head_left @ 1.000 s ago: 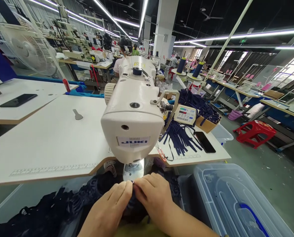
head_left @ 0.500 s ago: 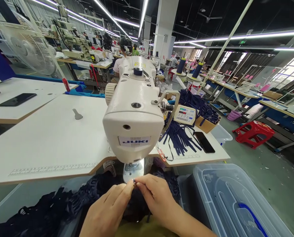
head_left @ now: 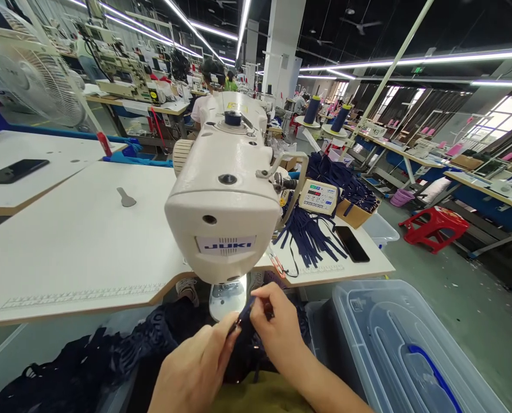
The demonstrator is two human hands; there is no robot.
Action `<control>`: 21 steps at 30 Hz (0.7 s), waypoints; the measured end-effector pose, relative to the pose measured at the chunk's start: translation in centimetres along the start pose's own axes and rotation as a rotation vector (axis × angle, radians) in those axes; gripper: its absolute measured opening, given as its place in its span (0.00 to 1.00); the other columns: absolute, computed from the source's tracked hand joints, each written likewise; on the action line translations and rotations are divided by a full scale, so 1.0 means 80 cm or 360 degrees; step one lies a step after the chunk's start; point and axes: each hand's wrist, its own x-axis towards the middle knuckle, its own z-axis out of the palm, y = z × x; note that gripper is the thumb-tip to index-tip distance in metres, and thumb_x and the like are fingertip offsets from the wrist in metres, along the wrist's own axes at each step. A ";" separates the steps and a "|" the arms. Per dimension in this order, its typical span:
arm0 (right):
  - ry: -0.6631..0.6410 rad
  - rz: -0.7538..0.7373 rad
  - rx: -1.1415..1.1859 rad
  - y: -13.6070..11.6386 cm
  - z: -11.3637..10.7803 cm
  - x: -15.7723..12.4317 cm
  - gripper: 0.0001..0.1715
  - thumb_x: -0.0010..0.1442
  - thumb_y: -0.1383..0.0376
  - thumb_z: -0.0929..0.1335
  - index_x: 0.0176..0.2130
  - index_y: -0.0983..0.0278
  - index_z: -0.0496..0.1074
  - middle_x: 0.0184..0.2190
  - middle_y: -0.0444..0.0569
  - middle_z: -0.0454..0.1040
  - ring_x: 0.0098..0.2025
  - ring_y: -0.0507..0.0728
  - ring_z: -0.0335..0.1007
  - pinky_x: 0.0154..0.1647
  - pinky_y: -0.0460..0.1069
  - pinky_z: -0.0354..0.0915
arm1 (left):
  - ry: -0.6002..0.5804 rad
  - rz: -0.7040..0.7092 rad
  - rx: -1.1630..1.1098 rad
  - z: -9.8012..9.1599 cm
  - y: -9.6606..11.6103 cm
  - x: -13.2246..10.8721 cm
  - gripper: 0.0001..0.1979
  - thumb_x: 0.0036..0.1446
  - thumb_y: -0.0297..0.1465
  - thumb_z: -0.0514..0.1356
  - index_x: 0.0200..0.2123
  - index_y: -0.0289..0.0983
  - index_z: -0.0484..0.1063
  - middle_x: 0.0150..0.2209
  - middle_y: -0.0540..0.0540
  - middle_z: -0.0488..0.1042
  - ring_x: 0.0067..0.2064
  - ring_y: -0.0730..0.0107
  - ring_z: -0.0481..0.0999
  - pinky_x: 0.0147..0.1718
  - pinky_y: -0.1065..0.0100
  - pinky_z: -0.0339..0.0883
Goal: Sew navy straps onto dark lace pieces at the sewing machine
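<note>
A white Juki sewing machine (head_left: 225, 195) faces me across a white work table (head_left: 84, 241). Below its head, dark navy lace fabric (head_left: 109, 361) lies piled over my lap. My left hand (head_left: 198, 367) pinches a narrow navy strap (head_left: 244, 312) at its lower end. My right hand (head_left: 277, 330) pinches the same strap higher up, close under the machine's needle area. Both hands are closed on it, a short gap apart.
Loose navy straps (head_left: 310, 235), a control panel (head_left: 319, 198), a cardboard box (head_left: 355, 215) and a black phone (head_left: 351, 244) lie right of the machine. A lidded clear plastic bin (head_left: 394, 350) stands at my right. A fan (head_left: 23, 69), other work tables and people are behind.
My hands have drawn slightly apart, the right one rising toward the machine, and the navy strap now shows stretched between them. The view has shifted a little leftward.
</note>
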 end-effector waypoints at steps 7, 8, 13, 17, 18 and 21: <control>-0.0546 -0.0148 0.0136 -0.008 -0.036 0.007 0.19 0.63 0.70 0.61 0.54 0.63 0.62 0.43 0.50 0.67 0.39 0.51 0.68 0.43 0.46 0.67 | -0.0100 0.0038 -0.0147 -0.003 -0.013 -0.008 0.12 0.64 0.37 0.50 0.46 0.42 0.69 0.26 0.55 0.74 0.24 0.78 0.74 0.25 0.76 0.65; -0.0643 -0.0197 0.0091 -0.008 -0.040 0.007 0.20 0.63 0.69 0.62 0.55 0.62 0.62 0.44 0.50 0.66 0.39 0.51 0.67 0.43 0.45 0.67 | -0.0140 0.0015 -0.0190 -0.005 -0.015 -0.007 0.12 0.64 0.38 0.50 0.45 0.42 0.69 0.27 0.54 0.75 0.25 0.78 0.75 0.25 0.77 0.66; -0.0833 -0.0460 -0.0347 -0.004 -0.041 -0.004 0.09 0.65 0.63 0.64 0.43 0.60 0.72 0.38 0.47 0.68 0.39 0.53 0.66 0.39 0.45 0.66 | -0.0469 -0.0201 -0.0517 -0.016 -0.014 0.003 0.09 0.63 0.39 0.52 0.41 0.46 0.70 0.31 0.57 0.77 0.30 0.80 0.77 0.28 0.82 0.68; -0.0820 -0.0351 -0.0282 0.009 -0.035 -0.010 0.10 0.66 0.63 0.63 0.38 0.61 0.74 0.34 0.45 0.69 0.36 0.52 0.65 0.38 0.45 0.64 | -0.0636 -0.0283 -0.0651 -0.009 -0.029 -0.010 0.11 0.63 0.39 0.51 0.41 0.45 0.72 0.35 0.54 0.78 0.35 0.77 0.78 0.34 0.79 0.69; -0.0814 -0.0230 -0.0157 0.015 -0.034 -0.010 0.09 0.65 0.63 0.64 0.37 0.61 0.75 0.34 0.45 0.69 0.37 0.51 0.66 0.39 0.45 0.64 | -0.0636 -0.0289 -0.0604 -0.005 -0.037 -0.018 0.12 0.62 0.39 0.51 0.42 0.44 0.72 0.38 0.52 0.79 0.39 0.74 0.78 0.38 0.76 0.70; -0.0780 0.0287 0.0291 0.034 -0.024 -0.012 0.07 0.60 0.64 0.69 0.32 0.62 0.77 0.31 0.44 0.70 0.36 0.51 0.68 0.39 0.45 0.64 | -0.0614 -0.0413 -0.0364 0.008 -0.059 -0.040 0.17 0.59 0.43 0.53 0.45 0.42 0.74 0.46 0.46 0.78 0.48 0.62 0.76 0.50 0.62 0.69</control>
